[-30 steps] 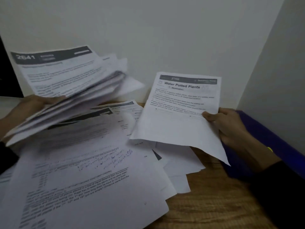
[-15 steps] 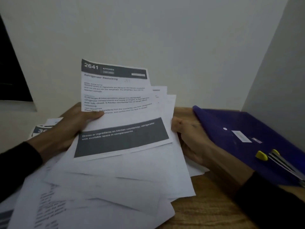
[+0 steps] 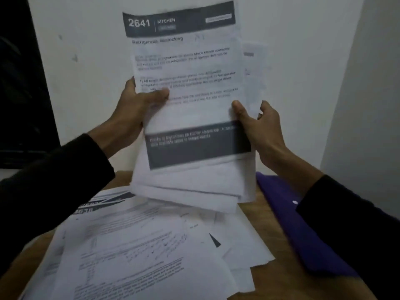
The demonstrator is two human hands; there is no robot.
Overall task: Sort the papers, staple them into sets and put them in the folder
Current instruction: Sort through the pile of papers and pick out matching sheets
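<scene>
Two hands had the stack of papers (image 3: 190, 118) up off the table, left hand (image 3: 138, 111) gripping its left edge, right hand (image 3: 257, 128) pinching the right; looked like mid-sorting; loose sheets (image 3: 138, 245) below the grip, purple folder (image 3: 287, 217) right; squaring up probably came next.

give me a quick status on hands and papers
Both hands, left and right, grip the paper stack, held upright. Loose sheets on table. Purple folder at right, untouched.
</scene>
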